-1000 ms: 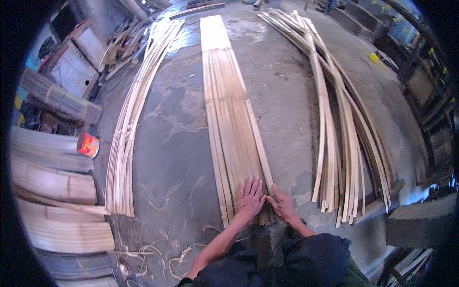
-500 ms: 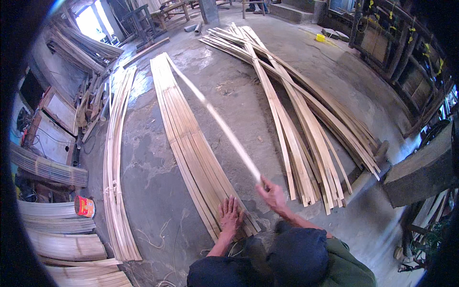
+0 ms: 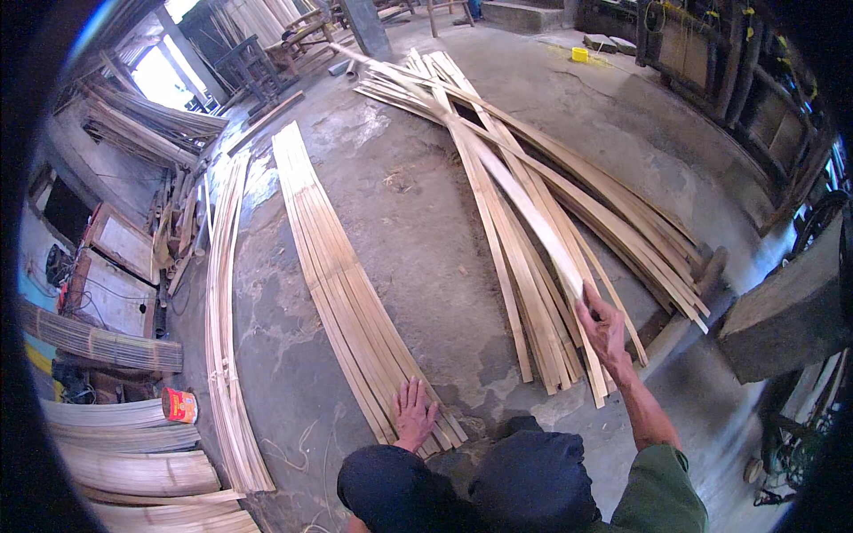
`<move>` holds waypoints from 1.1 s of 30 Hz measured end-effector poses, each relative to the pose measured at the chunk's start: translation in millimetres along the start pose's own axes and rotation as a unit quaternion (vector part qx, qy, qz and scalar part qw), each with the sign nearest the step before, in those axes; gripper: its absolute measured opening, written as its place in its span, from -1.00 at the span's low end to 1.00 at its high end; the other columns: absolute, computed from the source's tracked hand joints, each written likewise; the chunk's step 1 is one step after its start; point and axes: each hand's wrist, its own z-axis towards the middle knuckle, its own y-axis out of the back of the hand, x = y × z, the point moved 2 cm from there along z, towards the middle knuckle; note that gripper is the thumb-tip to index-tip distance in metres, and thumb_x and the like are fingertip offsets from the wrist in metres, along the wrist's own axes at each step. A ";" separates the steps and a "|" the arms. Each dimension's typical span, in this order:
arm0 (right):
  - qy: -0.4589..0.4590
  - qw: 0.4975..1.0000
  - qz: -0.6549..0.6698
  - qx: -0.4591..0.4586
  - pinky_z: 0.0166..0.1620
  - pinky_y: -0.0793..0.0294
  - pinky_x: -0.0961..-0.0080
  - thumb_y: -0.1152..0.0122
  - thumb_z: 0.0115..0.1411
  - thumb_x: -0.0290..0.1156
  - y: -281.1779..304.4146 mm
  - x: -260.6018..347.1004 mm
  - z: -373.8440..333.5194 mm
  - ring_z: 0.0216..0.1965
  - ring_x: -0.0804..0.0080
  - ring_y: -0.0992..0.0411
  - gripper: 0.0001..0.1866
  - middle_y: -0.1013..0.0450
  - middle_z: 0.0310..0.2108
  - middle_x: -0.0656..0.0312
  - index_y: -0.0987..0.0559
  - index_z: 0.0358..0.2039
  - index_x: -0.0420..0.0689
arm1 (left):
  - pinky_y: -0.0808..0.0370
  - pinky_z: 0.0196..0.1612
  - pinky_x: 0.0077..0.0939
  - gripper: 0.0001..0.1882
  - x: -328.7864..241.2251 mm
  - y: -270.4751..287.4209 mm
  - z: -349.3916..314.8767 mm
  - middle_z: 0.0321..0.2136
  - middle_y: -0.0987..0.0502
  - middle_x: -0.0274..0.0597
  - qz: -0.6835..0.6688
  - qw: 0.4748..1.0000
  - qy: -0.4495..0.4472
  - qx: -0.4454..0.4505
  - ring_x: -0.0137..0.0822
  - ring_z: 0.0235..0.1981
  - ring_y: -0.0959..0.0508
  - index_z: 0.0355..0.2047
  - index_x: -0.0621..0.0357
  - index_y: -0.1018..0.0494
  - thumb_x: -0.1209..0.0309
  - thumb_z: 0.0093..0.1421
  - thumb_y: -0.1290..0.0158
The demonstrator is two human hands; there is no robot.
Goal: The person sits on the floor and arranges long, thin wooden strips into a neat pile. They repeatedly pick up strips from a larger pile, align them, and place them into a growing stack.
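My left hand point(image 3: 414, 416) lies flat, fingers spread, on the near end of a row of bamboo strips point(image 3: 336, 282) laid side by side on the floor. To the right, my right hand point(image 3: 606, 330) grips the near end of a long pale bamboo strip point(image 3: 524, 206). That strip reaches away over a crossed pile of bamboo strips point(image 3: 498, 258), its far part raised and blurred by motion. Whether it touches the pile along its length I cannot tell.
A tied bundle of strips point(image 3: 224, 355) lies on the concrete floor at left. Beyond it are stacked slat bundles point(image 3: 133, 471) and a red tin point(image 3: 179, 405). A thick beam point(image 3: 782, 324) juts in at right. Farther off are a yellow container point(image 3: 579, 55) and a post point(image 3: 366, 27).
My right hand has swung right with its strip, from beside the flat row to over the crossed pile. The left hand stays on the row's near end. The view has shifted slightly.
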 end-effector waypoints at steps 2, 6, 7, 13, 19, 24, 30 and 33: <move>0.063 0.997 0.010 -0.039 -0.33 -0.47 0.58 -0.26 0.19 -0.40 6.2 -11.6 6.4 -0.40 0.62 -0.49 -0.53 -0.59 -0.32 -0.03 -0.48 0.11 -0.24 | 0.16 0.38 -0.01 -0.28 -0.9 1.0 1.4 0.36 -0.06 -0.13 -0.009 1.000 0.003 0.001 -0.06 0.40 0.02 0.33 0.09 -0.11 0.09 0.22 0.00; -0.009 1.000 -0.007 -0.029 -0.23 -0.50 0.54 -0.24 0.21 -0.39 17.2 -24.5 7.7 -0.31 0.59 -0.50 -0.53 -0.60 -0.24 -0.03 -0.46 0.12 -0.25 | 0.14 0.37 0.00 -0.28 -4.2 6.8 -0.1 0.36 -0.07 -0.13 0.012 1.000 0.006 0.003 -0.05 0.39 0.01 0.31 0.12 -0.13 0.10 0.21 -0.01; -0.013 0.999 0.004 -0.036 -0.21 -0.50 0.53 -0.23 0.21 -0.39 14.8 -31.4 7.6 -0.28 0.57 -0.51 -0.53 -0.59 -0.22 -0.03 -0.46 0.12 -0.25 | 0.13 0.37 0.01 -0.28 -3.6 6.8 -1.0 0.35 -0.07 -0.12 0.017 1.000 0.007 0.004 -0.04 0.38 0.00 0.31 0.13 -0.13 0.09 0.21 -0.01; -0.070 0.996 0.002 -0.052 -0.09 -0.49 0.52 -0.19 0.25 -0.34 9.9 -62.0 7.6 -0.18 0.46 -0.54 -0.53 -0.57 -0.12 0.00 -0.44 0.14 -0.23 | 0.14 0.37 0.00 -0.28 -9.4 10.4 3.7 0.35 -0.07 -0.12 -0.003 1.000 0.009 0.002 -0.02 0.38 0.00 0.30 0.15 -0.13 0.11 0.21 -0.01; -0.109 0.993 -0.037 -0.019 -0.11 -0.49 0.46 -0.19 0.24 -0.24 18.4 -81.6 -15.0 -0.19 0.36 -0.58 -0.51 -0.56 -0.16 -0.07 -0.44 0.15 -0.12 | 0.14 0.37 -0.01 -0.29 -4.2 10.5 0.1 0.35 -0.06 -0.12 -0.005 1.000 0.009 0.006 -0.02 0.39 0.03 0.30 0.15 -0.12 0.12 0.22 0.00; -0.106 0.975 -0.193 0.026 -0.22 -0.48 0.32 -0.21 0.21 -0.19 29.1 -101.4 -44.9 -0.34 0.06 -0.52 -0.53 -0.54 -0.36 -0.03 -0.49 0.13 0.01 | 0.18 0.38 0.02 -0.28 -6.5 7.2 2.0 0.36 -0.05 -0.10 -0.032 0.999 0.017 0.018 -0.01 0.39 0.03 0.31 0.17 -0.10 0.13 0.21 0.00; 0.038 0.934 -0.356 -0.024 -0.13 -0.40 0.18 -0.23 0.17 -0.21 15.7 -76.6 -51.4 -0.20 0.02 -0.38 -0.52 -0.42 -0.18 0.01 -0.49 0.10 -0.06 | 0.21 0.38 0.03 -0.25 -8.7 7.9 -0.2 0.37 -0.01 -0.10 -0.031 0.999 0.026 0.016 0.00 0.39 0.05 0.32 0.20 -0.07 0.12 0.21 0.02; 0.142 0.956 -0.257 -0.021 -0.14 -0.41 0.21 -0.19 0.20 -0.26 -29.4 -42.0 -50.2 -0.20 0.05 -0.39 -0.58 -0.41 -0.21 0.01 -0.48 0.05 -0.15 | 0.22 0.38 0.03 -0.24 -3.7 7.7 -3.4 0.38 0.01 -0.10 -0.019 0.999 0.034 0.017 -0.01 0.40 0.07 0.34 0.20 -0.03 0.12 0.23 0.04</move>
